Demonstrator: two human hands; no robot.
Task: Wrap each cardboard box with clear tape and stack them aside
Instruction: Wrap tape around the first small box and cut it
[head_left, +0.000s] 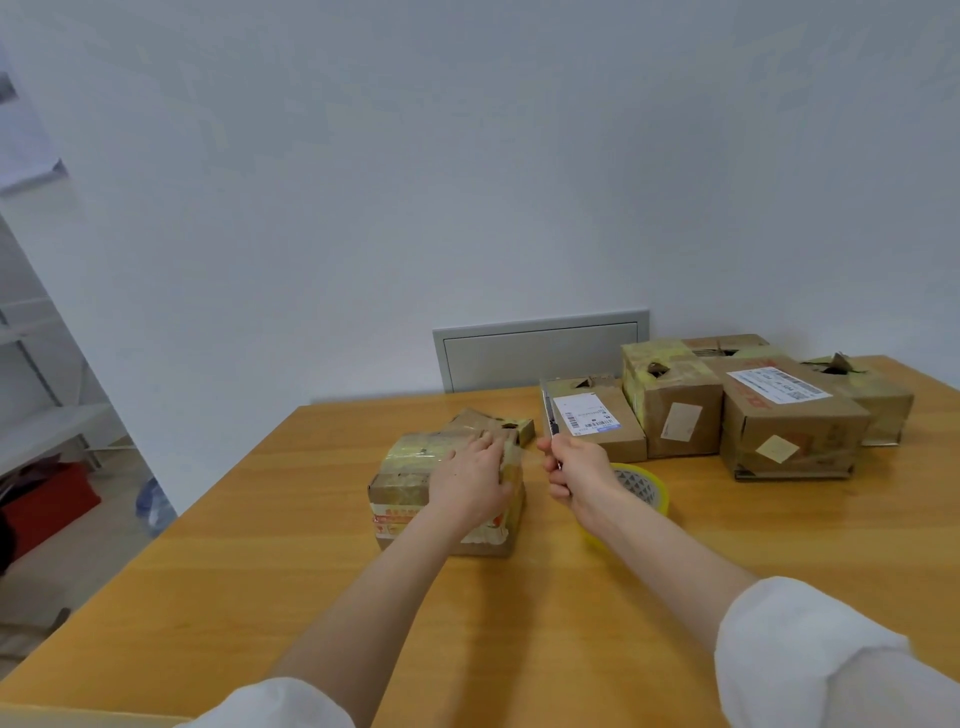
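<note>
A taped cardboard box (410, 467) is set mid-way across the wooden table (260, 545), closed, so its contents cannot be told. It is pressed from above by the left hand (472, 480), with the fingers laid flat. Just beside it, a thin blade (549, 423) is gripped upright in the curled right hand (579, 475). A tape roll (647, 483) is seen behind that wrist, and further boxes (779, 415) are grouped at the far right.

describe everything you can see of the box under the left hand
A worn, cubic brown cardboard box, upright on the wooden table. Glossy yellowish clear tape covers its top and runs down the sides; red print and a white strip show low on the near face. The left hand lies flat on its top right edge. A smaller cardboard box sits behind it; contact is unclear. The right hand, gripping a thin blade, is apart from it.
</note>
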